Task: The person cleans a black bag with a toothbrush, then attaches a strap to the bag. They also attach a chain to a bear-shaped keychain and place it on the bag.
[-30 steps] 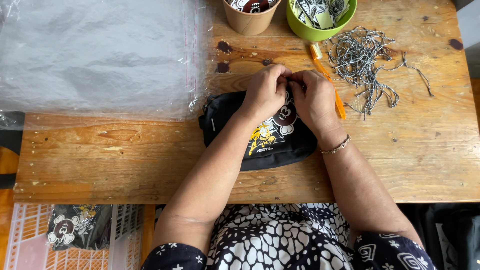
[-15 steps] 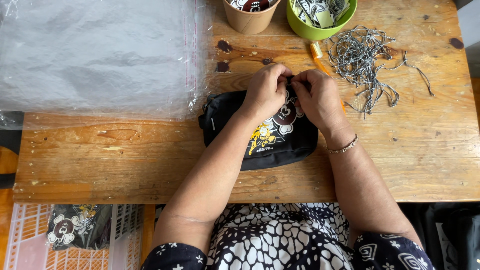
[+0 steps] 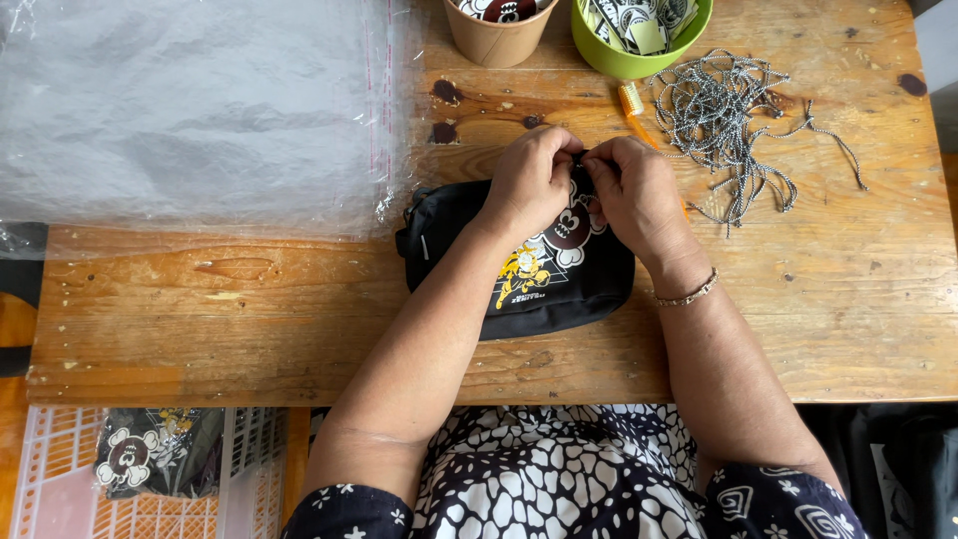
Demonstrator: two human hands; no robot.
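Note:
A small black pouch bag (image 3: pixel 559 284) with a cartoon print lies on the wooden table (image 3: pixel 299 319) in front of me. My left hand (image 3: pixel 534 185) and my right hand (image 3: pixel 639 190) meet at its far top edge, fingers pinched together on something small there. What they pinch is hidden by the fingers. A bracelet sits on my right wrist.
A stack of clear plastic bags (image 3: pixel 190 110) covers the table's left. At the back stand a brown paper cup (image 3: pixel 499 25) and a green bowl (image 3: pixel 639 40) of tags. A heap of grey cords (image 3: pixel 723 110) lies to the right, an orange tool (image 3: pixel 634 105) beside it. A crate (image 3: pixel 130 474) sits below left.
Both hands stay pinched at the pouch's top edge; the fingers have shifted only slightly.

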